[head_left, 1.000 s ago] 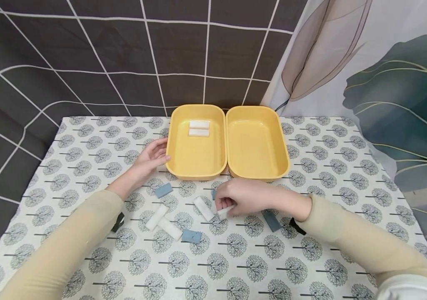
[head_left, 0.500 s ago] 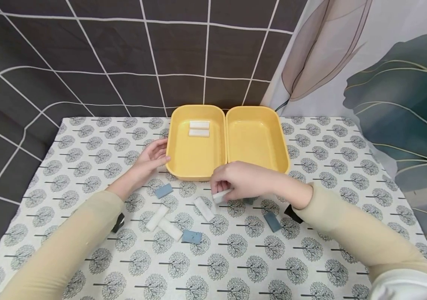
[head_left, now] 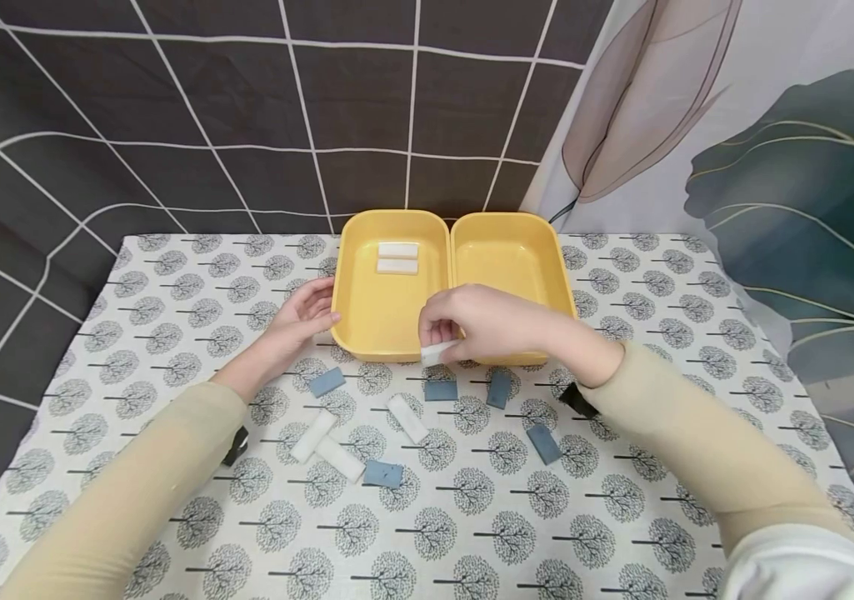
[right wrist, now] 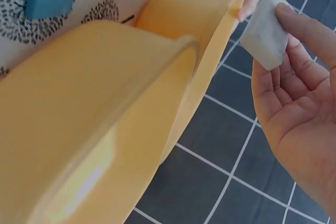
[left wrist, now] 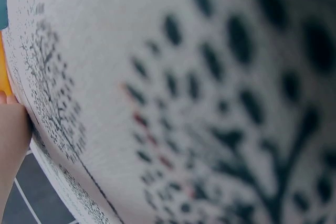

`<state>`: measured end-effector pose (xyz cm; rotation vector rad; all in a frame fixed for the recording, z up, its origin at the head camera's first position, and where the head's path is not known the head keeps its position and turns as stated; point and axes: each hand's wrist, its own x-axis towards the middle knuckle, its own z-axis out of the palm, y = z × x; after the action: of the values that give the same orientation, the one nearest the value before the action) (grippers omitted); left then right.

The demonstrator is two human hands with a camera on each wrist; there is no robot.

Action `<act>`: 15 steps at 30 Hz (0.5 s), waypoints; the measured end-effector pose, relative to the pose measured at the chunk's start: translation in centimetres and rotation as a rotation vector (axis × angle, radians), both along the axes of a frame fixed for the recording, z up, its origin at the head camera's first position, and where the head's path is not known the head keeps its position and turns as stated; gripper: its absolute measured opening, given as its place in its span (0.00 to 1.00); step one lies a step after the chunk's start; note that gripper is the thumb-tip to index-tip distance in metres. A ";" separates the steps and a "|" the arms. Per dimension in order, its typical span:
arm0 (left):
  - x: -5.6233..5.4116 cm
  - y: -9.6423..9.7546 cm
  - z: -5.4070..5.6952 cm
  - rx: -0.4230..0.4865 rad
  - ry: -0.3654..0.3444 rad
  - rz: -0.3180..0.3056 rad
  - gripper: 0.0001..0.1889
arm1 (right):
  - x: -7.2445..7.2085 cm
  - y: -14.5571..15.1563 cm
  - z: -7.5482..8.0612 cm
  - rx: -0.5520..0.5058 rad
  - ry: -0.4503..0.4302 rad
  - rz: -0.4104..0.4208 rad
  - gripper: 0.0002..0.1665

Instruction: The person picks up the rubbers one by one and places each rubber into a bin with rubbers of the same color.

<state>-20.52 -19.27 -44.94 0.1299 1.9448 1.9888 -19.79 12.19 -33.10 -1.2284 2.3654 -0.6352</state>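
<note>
The right hand [head_left: 481, 318] has its thumb and fingers clamped on a chalky, sharp-edged white block [head_left: 434, 353], just carried forward off the cloth [head_left: 471, 533] to the near rim of the left tray [head_left: 382, 321], so it seems close to that tray but not inside. Just below those fingers, two matte blue blocks [head_left: 441, 390] come into full view. Beyond the fingers is the glossy, round-cornered right tray [head_left: 516, 262]; farther left, the left hand [head_left: 305, 308], thumb and fingers apart, rests against the left tray; farthest, two smooth white bars [head_left: 398, 249] lie inside it.
</note>
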 end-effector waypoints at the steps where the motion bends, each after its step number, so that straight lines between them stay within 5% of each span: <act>1: 0.0 0.0 0.0 0.000 -0.001 0.000 0.38 | -0.2 -0.1 0.1 0.002 0.000 -0.003 0.11; 15: 0.0 0.0 0.1 -0.001 0.007 -0.006 0.38 | -3.4 -1.1 0.6 -0.013 0.029 -0.034 0.10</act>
<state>-20.49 -19.30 -44.84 0.1419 1.9476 1.9855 -23.17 11.06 -32.45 -1.2132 2.4148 -0.6485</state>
